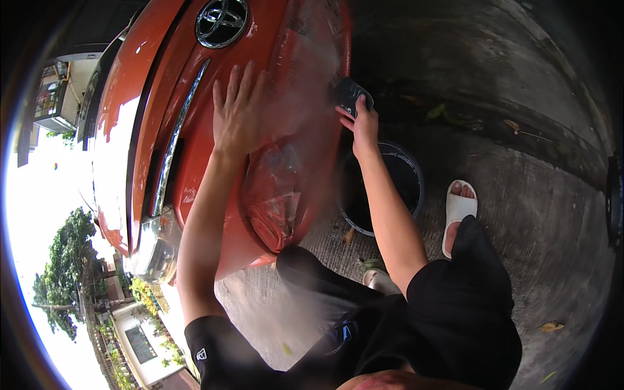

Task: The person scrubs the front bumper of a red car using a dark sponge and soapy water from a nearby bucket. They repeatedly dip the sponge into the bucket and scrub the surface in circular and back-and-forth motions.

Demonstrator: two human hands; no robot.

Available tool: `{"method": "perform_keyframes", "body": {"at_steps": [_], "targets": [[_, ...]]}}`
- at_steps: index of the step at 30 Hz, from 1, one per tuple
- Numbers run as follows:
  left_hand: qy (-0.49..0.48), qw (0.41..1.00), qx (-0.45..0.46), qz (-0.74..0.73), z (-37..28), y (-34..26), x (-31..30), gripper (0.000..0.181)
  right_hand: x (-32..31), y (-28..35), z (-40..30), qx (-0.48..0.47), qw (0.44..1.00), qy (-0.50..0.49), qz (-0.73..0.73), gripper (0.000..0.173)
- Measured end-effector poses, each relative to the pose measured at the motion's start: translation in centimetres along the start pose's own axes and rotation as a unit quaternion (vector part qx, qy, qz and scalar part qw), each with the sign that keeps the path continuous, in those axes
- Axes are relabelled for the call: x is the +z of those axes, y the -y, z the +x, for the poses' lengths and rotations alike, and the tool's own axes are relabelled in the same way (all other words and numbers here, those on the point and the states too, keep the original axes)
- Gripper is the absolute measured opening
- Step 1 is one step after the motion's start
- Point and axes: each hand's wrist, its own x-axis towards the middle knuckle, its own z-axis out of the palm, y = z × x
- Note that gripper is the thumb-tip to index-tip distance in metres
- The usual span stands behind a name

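My left hand [239, 109] lies flat with fingers apart on the orange-red front of a Toyota car, below the chrome strip [178, 136]. Lower down, my right hand [363, 122] grips a small dark sheet [352, 95], perhaps sandpaper, palm turned up and thumb on top. The sheet is near the lower edge of the front bumper [297, 97]. Dull greyish patches and scuffs mark the bumper around the recess [273, 195] at its corner. A black bucket [420, 180] with dark contents stands under my right forearm, which partly covers it. Smears blur the middle of the view.
The headlight [156, 246] and round Toyota emblem [222, 22] are near my left arm. My knee [297, 263] is close to the bumper corner. A white slide sandal [459, 212] is on my foot on rough concrete [526, 273], where leaves [552, 326] are scattered.
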Motion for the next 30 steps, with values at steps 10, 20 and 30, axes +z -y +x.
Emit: {"method": "perform_keyframes", "body": {"at_steps": [10, 20, 30], "targets": [[-0.015, 0.997, 0.049, 0.058, 12.3, 2.4, 4.6, 0.068, -18.3, -19.5, -1.6, 0.262, 0.883, -0.355, -0.158, 0.05], [-0.017, 0.999, -0.012, -0.026, -3.6, 0.5, -0.6, 0.074, -2.1, -7.9, -6.0, 0.185, 0.959, -0.071, 0.203, 0.036], [0.033, 0.997, 0.029, 0.056, 5.5, -0.9, 2.6, 0.08, 1.4, 0.6, -2.5, 0.087, 0.971, 0.03, 0.221, 0.044]]}}
